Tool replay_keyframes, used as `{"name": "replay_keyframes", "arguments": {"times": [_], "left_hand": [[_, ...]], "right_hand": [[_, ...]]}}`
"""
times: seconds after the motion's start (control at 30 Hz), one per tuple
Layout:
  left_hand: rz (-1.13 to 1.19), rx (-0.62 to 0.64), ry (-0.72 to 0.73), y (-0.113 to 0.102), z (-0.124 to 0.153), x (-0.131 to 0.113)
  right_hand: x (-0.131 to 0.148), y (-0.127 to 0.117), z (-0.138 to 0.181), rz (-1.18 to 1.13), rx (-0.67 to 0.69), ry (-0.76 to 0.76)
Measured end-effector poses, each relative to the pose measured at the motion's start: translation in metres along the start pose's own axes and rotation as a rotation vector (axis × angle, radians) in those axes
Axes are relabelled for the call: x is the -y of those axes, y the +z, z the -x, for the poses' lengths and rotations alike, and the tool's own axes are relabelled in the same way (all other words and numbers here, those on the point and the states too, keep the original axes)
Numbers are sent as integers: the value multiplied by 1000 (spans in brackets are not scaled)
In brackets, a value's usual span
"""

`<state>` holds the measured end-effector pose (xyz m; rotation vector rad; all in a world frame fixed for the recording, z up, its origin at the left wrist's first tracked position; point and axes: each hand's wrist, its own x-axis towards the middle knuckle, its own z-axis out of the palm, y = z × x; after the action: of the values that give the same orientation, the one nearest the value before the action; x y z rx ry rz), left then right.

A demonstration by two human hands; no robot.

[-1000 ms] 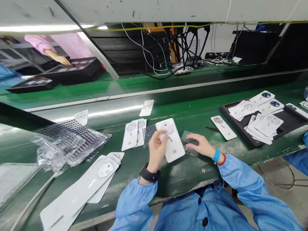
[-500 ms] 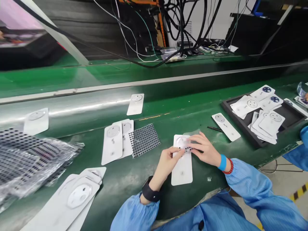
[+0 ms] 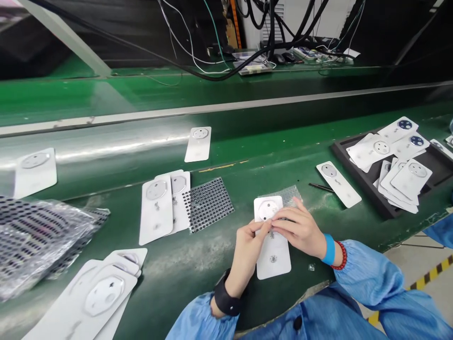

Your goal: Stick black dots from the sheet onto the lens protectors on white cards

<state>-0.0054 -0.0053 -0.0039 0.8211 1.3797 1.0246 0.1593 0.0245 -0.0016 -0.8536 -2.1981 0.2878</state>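
Note:
A white phone back cover [image 3: 273, 264] with a round camera ring lies flat on the green bench below my hands. My left hand [image 3: 249, 243] has its thumb and forefinger pinched near the ring's lower edge. My right hand [image 3: 300, 225] meets it there, fingertips pressed together, little finger raised. Whatever sits between the fingertips is too small or hidden to make out. A piece of clear film [image 3: 290, 193] lies partly behind the cover, beyond my right fingers. Left of my hands is a clear sheet of black dots [image 3: 209, 203], beside two more white covers [image 3: 155, 219].
A black tray [image 3: 368, 191] with several white covers stands at right. Near it lie a single cover [image 3: 339, 185] and a dark pen-like tool [image 3: 321, 187]. Plastic-wrapped dotted sheets [image 3: 53, 236] and stacked covers [image 3: 88, 302] are at left. Cables [image 3: 247, 71] hang behind.
Earlier, clear film with several black dots was between my fingers; now the film lies behind the cover. My fingertips have come together beside the ring. The camera view has shifted slightly.

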Motion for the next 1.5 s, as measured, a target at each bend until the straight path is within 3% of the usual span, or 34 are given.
{"name": "replay_keyframes", "arguments": {"times": [0.23, 0.43, 0.53, 0.7, 0.87, 1.07, 1.3, 1.5], "left_hand": [[38, 18, -6, 0, 4, -4], [-26, 8, 30, 3, 1, -2], [-89, -16, 49, -7, -4, -2], [-154, -198, 105, -35, 2, -9], [-66, -168, 162, -25, 29, -21], [-72, -156, 154, 2, 50, -33], [-78, -185, 226, 9, 61, -35], [-99, -226, 266, 13, 66, -35]], "right_hand": [[4, 10, 4, -17, 43, 62], [3, 17, 8, 99, 65, -24], [-7, 17, 12, -3, 107, 93], [-23, 1, 12, -137, 69, 269], [0, -22, -7, -262, -54, 355], [37, -25, -29, -280, -123, 239], [40, -24, -26, -173, -162, 156], [41, -24, -17, 78, -162, 20]]}}
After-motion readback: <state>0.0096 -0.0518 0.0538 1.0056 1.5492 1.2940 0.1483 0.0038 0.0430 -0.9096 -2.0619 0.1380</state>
